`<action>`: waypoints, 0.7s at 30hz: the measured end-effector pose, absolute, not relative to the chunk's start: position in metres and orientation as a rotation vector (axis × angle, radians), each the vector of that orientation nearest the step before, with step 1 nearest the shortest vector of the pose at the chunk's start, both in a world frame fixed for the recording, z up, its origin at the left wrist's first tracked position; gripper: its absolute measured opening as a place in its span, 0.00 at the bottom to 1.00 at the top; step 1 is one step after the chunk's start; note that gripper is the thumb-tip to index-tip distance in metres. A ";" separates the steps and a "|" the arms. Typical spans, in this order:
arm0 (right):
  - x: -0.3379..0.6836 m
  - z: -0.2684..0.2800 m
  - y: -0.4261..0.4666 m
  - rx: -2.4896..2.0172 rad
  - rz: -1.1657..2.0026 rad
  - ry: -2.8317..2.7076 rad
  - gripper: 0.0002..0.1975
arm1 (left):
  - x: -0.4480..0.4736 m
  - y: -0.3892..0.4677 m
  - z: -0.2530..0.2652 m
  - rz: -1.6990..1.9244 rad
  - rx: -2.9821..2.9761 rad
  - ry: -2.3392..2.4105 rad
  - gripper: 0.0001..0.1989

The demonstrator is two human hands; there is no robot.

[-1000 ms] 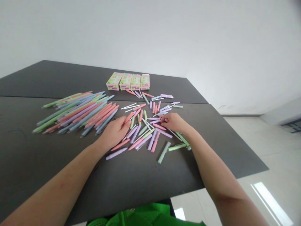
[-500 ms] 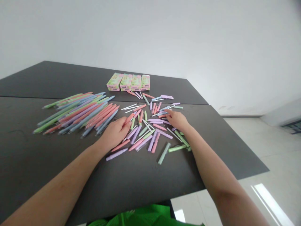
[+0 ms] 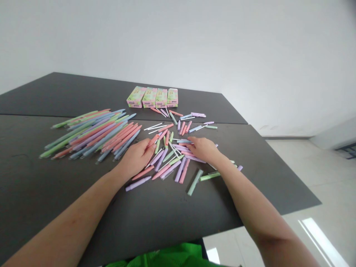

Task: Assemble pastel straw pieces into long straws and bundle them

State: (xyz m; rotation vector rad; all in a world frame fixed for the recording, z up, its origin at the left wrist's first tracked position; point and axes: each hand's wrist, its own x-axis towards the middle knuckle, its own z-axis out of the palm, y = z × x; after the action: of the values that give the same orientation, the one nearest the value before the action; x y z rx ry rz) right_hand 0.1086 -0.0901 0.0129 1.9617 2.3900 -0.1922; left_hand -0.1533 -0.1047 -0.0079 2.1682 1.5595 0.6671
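My left hand [image 3: 138, 155] is closed at the left edge of a loose spread of pen parts, its thumb and fingers around a coral pen barrel [image 3: 154, 139]. My right hand [image 3: 203, 149] reaches palm down into the same spread, fingers curled together over blue and purple pieces; what lies under them is hidden. Between the hands lie purple barrels [image 3: 180, 168], a pink barrel [image 3: 184, 170], light green pieces and thin white refills [image 3: 174, 150]. Closer to me rest a grey-green barrel [image 3: 195, 182] and a lilac barrel [image 3: 138, 183].
A large heap of whole-looking pens [image 3: 91, 135] in coral, green, blue and purple lies at the left. Several pink-and-green boxes [image 3: 150, 97] stand in a row behind the parts. The dark table [image 3: 155, 218] ends at the right above a pale floor [image 3: 303, 163].
My right hand has moved left and slightly nearer over the parts, shifting some pieces around its fingers. My left hand has stayed in nearly the same place with the coral barrel.
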 end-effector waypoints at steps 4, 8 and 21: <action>0.136 0.026 -0.079 2.108 -0.262 2.473 0.22 | -0.154 -0.104 -0.008 0.678 2.170 1.546 0.15; 0.168 0.036 -0.060 2.367 -0.199 2.403 0.21 | -0.153 -0.103 -0.008 0.667 2.161 1.541 0.15; 0.125 0.018 -0.019 1.913 -0.029 2.344 0.28 | -0.154 -0.103 -0.006 0.681 2.148 1.513 0.15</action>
State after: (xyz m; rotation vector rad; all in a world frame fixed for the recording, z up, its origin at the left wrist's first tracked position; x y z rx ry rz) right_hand 0.1252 -0.0191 0.0181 1.9132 2.3439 -0.0287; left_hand -0.1541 -0.1032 -0.0063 2.1481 1.5132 0.6811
